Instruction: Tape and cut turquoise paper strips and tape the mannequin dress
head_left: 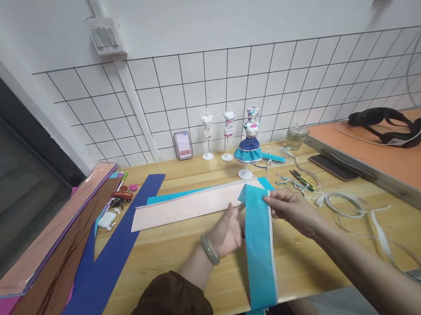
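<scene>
A long turquoise strip (258, 246) with a white edge hangs from the middle of the table over its front edge, its top end folded over. My right hand (289, 209) pinches the strip's upper right edge between thumb and fingers. At the strip's left side is my left hand (227, 232), wearing a bangle; its fingertips are partly hidden behind the fabric and blurred. Behind both hands a pale pink strip (190, 206) lies flat across another turquoise piece (176, 196).
Blue strips (110, 260) and stacked brown sheets (41, 282) lie left. Small mannequins (205, 128), one in a blue skirt (249, 151), stand at the back beside a propped phone (183, 146). Right are yellow-black snips (302, 180), white tape (345, 206) and a dark phone (334, 167).
</scene>
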A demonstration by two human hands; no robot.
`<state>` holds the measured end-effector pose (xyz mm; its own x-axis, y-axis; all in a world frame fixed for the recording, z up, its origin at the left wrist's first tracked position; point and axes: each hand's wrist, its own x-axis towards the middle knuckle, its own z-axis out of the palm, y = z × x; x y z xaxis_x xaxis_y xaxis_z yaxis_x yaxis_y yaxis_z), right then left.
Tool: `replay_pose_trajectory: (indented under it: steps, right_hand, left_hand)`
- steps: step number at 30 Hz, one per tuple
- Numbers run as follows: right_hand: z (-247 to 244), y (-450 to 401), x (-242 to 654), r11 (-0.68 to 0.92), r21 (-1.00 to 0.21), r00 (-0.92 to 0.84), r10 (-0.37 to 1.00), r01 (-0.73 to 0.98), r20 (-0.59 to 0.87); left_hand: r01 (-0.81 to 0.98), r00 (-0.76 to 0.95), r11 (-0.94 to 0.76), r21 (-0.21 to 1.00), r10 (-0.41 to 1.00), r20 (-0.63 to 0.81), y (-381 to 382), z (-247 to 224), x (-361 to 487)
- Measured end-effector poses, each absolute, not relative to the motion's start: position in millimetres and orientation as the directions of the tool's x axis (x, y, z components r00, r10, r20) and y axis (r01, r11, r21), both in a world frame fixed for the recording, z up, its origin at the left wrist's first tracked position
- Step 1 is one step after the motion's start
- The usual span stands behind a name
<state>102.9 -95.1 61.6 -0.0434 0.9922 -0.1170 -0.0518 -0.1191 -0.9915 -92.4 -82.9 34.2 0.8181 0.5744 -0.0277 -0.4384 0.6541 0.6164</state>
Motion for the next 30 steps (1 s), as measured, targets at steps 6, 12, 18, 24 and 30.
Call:
replay_pose_trajectory:
  steps: [6,12,18,24,30]
  right_hand:
    - [80,-75,127,0.006,-0.983,0.255,0.966,-0.183,-0.041]
    - [66,-57,153,0.066,-0.969,0.401,0.916,-0.238,-0.036]
    - [52,-49,191,0.117,-0.95,0.481,0.876,-0.288,-0.038]
    - [51,-53,225,0.177,-0.931,0.559,0.829,-0.318,-0.033]
    - [56,-52,258,0.213,-0.92,0.63,0.775,-0.328,-0.045]
  left_hand:
    - [-0.163,0.96,0.746,0.646,0.27,-0.07,-98,22,-84]
    - [0.012,0.964,0.664,0.748,0.19,-0.184,-97,19,-88]
    - [0.116,0.951,0.585,0.803,0.167,-0.259,-98,17,-91]
    - [0.178,0.949,0.555,0.813,0.122,-0.291,-96,15,-94]
    - [0.233,0.924,0.528,0.816,0.141,-0.355,-91,14,-96]
